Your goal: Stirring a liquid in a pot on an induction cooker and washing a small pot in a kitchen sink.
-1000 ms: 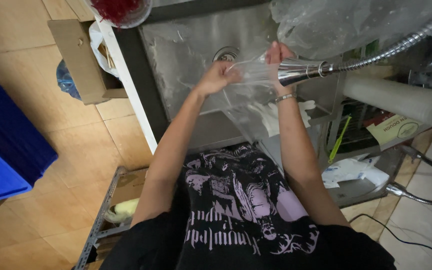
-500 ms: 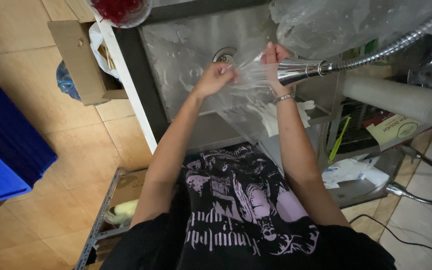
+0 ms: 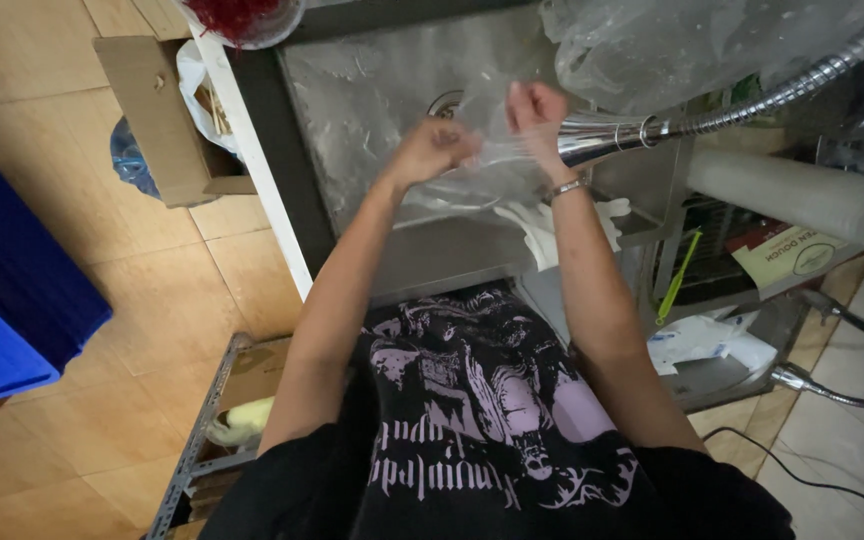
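Clear plastic bag (image 3: 497, 150) pinched between both fists over the sink (image 3: 352, 90): left hand (image 3: 432, 150) and right hand (image 3: 537, 110) closed on it, close together. Sprayer (image 3: 602, 135) nozzle points into the film. Risks: thin wet film tearing or slipping free; spray deflecting onto the shirt (image 3: 472, 420).

Both hands (image 3: 482, 130) gripping clear plastic bag (image 3: 497, 165) over steel sink (image 3: 372, 90); sprayer nozzle (image 3: 602, 137) alongside

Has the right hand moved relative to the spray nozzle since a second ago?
Yes. The right hand has slid left, away from the nozzle tip and toward the sink drain, closing on the left hand, both gripping the clear bag.
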